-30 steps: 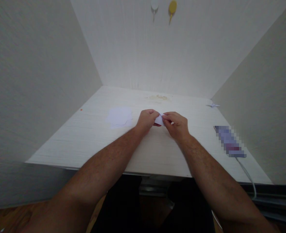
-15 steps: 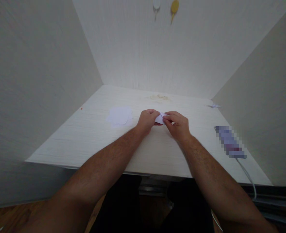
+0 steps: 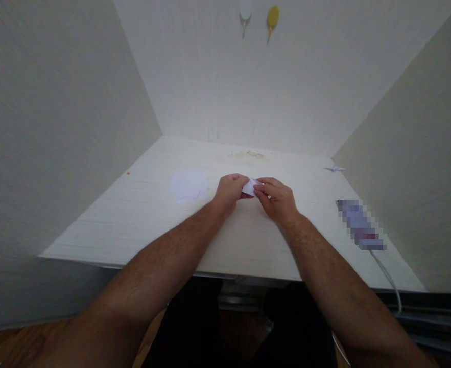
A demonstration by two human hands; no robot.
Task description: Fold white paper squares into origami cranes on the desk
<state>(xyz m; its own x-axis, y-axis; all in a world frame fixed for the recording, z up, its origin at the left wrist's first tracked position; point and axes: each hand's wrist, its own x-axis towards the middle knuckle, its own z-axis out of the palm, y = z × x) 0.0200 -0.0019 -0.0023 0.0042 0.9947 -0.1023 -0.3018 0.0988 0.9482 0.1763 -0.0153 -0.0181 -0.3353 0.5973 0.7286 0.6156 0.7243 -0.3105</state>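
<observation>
A small folded piece of white paper (image 3: 249, 189) is held just over the middle of the table between both hands. My left hand (image 3: 230, 189) is closed on its left side, with the thumb on top and fingers beneath. On the right side, my right hand (image 3: 276, 196) pinches the paper's edge between thumb and fingers. Part of the paper is hidden by the fingers. Left of my left hand lies a loose stack of white paper sheets (image 3: 189, 184) on the white table (image 3: 133, 220).
A folded white paper figure (image 3: 335, 168) rests near the right wall. Closer to me is a blurred-out phone-like device (image 3: 359, 222) with a white cable (image 3: 388, 276) hanging over the table edge. Two hooks, one yellow (image 3: 273, 17), are on the back wall. Walls enclose three sides.
My right thumb and fingers have shifted slightly along the paper, showing a bit more of its folded face. Both hands stay on it; the whole view has shifted slightly.
</observation>
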